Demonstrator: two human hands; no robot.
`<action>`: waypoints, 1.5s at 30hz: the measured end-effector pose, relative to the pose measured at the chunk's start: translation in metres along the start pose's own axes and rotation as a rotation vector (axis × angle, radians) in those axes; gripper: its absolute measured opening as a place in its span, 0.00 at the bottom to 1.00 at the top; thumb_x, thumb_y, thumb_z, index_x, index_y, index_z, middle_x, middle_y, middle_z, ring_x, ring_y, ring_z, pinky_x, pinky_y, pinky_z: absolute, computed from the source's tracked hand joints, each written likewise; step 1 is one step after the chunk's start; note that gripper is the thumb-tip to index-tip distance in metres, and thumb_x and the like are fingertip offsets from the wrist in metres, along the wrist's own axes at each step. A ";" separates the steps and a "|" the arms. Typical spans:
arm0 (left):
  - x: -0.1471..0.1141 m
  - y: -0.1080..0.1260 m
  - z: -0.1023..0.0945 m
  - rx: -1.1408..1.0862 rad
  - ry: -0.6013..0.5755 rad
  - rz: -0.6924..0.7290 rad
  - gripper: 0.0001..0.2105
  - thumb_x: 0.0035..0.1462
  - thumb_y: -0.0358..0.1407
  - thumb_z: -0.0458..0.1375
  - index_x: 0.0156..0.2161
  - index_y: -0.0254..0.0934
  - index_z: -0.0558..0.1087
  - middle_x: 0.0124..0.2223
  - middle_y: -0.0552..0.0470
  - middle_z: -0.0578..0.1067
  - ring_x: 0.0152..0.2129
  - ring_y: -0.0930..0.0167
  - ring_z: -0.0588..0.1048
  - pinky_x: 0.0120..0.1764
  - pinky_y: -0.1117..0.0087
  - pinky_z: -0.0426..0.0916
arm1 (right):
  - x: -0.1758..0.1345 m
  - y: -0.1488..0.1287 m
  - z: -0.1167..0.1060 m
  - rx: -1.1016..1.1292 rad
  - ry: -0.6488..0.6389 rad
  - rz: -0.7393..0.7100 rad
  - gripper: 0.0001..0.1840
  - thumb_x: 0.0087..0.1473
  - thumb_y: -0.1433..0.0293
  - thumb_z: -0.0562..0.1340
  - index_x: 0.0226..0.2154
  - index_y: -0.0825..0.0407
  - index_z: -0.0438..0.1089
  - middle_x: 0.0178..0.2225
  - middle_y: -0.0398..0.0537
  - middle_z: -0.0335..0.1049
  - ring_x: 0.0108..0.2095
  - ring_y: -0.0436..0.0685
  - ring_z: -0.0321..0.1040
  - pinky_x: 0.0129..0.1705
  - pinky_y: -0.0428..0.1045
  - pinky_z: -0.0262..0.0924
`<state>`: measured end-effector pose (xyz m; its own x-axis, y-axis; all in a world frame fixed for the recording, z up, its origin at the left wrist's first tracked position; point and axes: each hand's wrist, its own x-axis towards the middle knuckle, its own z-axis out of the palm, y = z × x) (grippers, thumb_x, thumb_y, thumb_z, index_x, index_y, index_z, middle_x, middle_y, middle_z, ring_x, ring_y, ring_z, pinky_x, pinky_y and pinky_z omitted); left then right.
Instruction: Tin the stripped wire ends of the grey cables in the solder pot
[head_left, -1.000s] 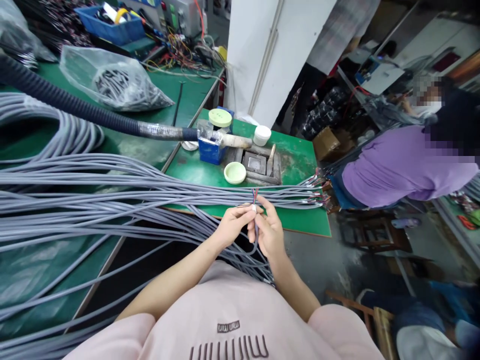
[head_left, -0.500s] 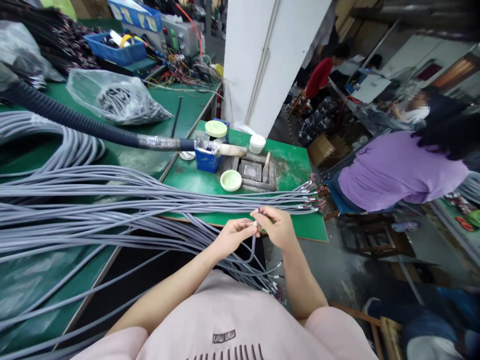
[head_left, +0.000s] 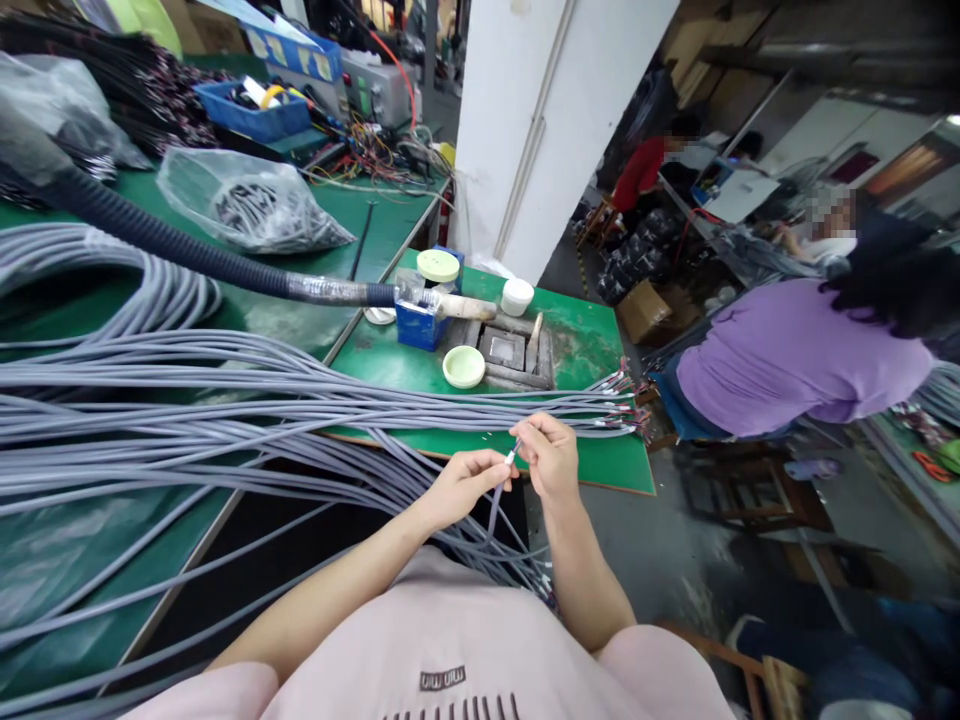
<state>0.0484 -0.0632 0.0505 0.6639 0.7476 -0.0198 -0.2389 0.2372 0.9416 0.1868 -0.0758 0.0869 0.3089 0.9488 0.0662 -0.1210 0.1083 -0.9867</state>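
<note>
My left hand (head_left: 474, 484) pinches a grey cable (head_left: 495, 512) close to its white-banded end, and the cable droops below the fingers. Right beside it, my right hand (head_left: 550, 452) is closed on the thin wires (head_left: 517, 446) that come out of that end. The fingers cover most of these wires. Behind both hands a bundle of grey cables (head_left: 420, 410) lies across the green bench, its stripped ends with white bands and coloured wires (head_left: 621, 395) at the right. More cables hang under my forearms.
A solder pot (head_left: 504, 350) with a brush stands beyond the bundle, near a pale green dish (head_left: 463, 367), a white tub (head_left: 517, 296) and a blue box (head_left: 417, 326). A dark extraction hose (head_left: 187, 240) crosses from the left. A person in purple (head_left: 802, 350) sits at the right.
My right hand has closed over the wires and tilted; the dark wires that stuck out left are now gathered in its fingers. The cable tail has swung left. The view has shifted slightly.
</note>
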 end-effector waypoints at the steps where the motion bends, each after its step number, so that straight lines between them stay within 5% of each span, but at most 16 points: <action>1: 0.000 0.000 0.000 -0.004 0.002 -0.006 0.18 0.51 0.49 0.63 0.29 0.32 0.75 0.26 0.52 0.75 0.27 0.73 0.70 0.38 0.71 0.64 | 0.001 0.000 0.001 0.036 0.006 0.014 0.13 0.43 0.63 0.67 0.17 0.53 0.69 0.10 0.32 0.48 0.13 0.42 0.41 0.17 0.43 0.37; 9: 0.005 0.002 -0.001 -0.016 -0.008 -0.023 0.18 0.52 0.49 0.62 0.31 0.32 0.76 0.24 0.54 0.72 0.25 0.75 0.67 0.35 0.72 0.61 | 0.007 0.004 -0.004 0.221 0.054 0.056 0.11 0.41 0.65 0.68 0.17 0.54 0.70 0.10 0.32 0.47 0.13 0.41 0.42 0.16 0.42 0.36; 14: 0.005 -0.006 -0.008 -0.070 -0.023 -0.048 0.18 0.52 0.49 0.62 0.31 0.32 0.76 0.24 0.53 0.72 0.25 0.75 0.67 0.35 0.72 0.60 | 0.018 -0.002 -0.033 0.250 0.056 -0.026 0.11 0.43 0.64 0.68 0.19 0.52 0.69 0.11 0.31 0.46 0.12 0.41 0.41 0.16 0.41 0.38; 17: 0.002 -0.011 -0.012 -0.143 -0.037 -0.092 0.17 0.52 0.49 0.62 0.31 0.32 0.76 0.24 0.53 0.72 0.23 0.75 0.66 0.32 0.73 0.59 | 0.019 -0.003 -0.051 0.164 -0.129 0.075 0.09 0.44 0.64 0.68 0.27 0.52 0.74 0.12 0.32 0.53 0.12 0.41 0.44 0.15 0.41 0.39; 20: 0.001 -0.012 -0.012 -0.197 -0.106 -0.134 0.19 0.51 0.50 0.62 0.31 0.32 0.76 0.23 0.53 0.72 0.22 0.76 0.66 0.31 0.73 0.58 | 0.014 0.001 -0.054 0.010 -0.402 0.193 0.19 0.44 0.63 0.68 0.41 0.53 0.75 0.15 0.36 0.63 0.12 0.42 0.49 0.16 0.41 0.42; 23: 0.000 -0.011 -0.008 -0.227 -0.170 -0.166 0.20 0.50 0.50 0.63 0.30 0.31 0.76 0.23 0.52 0.72 0.21 0.76 0.67 0.30 0.73 0.58 | 0.010 0.005 -0.046 -0.057 -0.490 0.212 0.20 0.43 0.62 0.68 0.41 0.53 0.76 0.17 0.37 0.67 0.13 0.43 0.53 0.15 0.41 0.44; 29: -0.001 -0.008 -0.008 -0.178 -0.117 -0.164 0.19 0.47 0.49 0.65 0.32 0.32 0.77 0.23 0.52 0.73 0.21 0.76 0.67 0.30 0.73 0.60 | 0.008 0.011 -0.031 -0.050 -0.363 0.111 0.10 0.45 0.62 0.68 0.23 0.53 0.75 0.13 0.38 0.62 0.13 0.43 0.52 0.16 0.43 0.46; 33: -0.002 -0.007 -0.012 0.002 -0.017 -0.094 0.15 0.45 0.45 0.67 0.28 0.32 0.76 0.27 0.51 0.75 0.24 0.75 0.68 0.32 0.72 0.62 | 0.004 0.017 -0.023 -0.059 -0.268 0.072 0.11 0.43 0.64 0.69 0.19 0.52 0.71 0.14 0.37 0.62 0.13 0.43 0.49 0.17 0.43 0.44; 37: -0.006 -0.010 -0.014 0.161 -0.039 -0.072 0.17 0.52 0.46 0.61 0.25 0.31 0.76 0.27 0.50 0.75 0.25 0.74 0.68 0.31 0.73 0.61 | -0.002 0.024 -0.014 -0.040 -0.180 0.098 0.12 0.41 0.66 0.68 0.16 0.52 0.68 0.13 0.36 0.60 0.14 0.43 0.48 0.17 0.43 0.42; 45: -0.013 -0.007 -0.014 0.069 0.008 -0.158 0.17 0.49 0.47 0.64 0.27 0.32 0.78 0.28 0.48 0.78 0.25 0.73 0.70 0.32 0.72 0.63 | 0.017 0.014 -0.017 0.160 0.140 0.032 0.08 0.40 0.67 0.68 0.18 0.52 0.69 0.09 0.32 0.50 0.12 0.43 0.44 0.17 0.43 0.39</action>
<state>0.0317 -0.0661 0.0397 0.6833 0.7097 -0.1716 -0.0828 0.3089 0.9475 0.2061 -0.0635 0.0717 0.4295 0.9031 0.0033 -0.2771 0.1353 -0.9513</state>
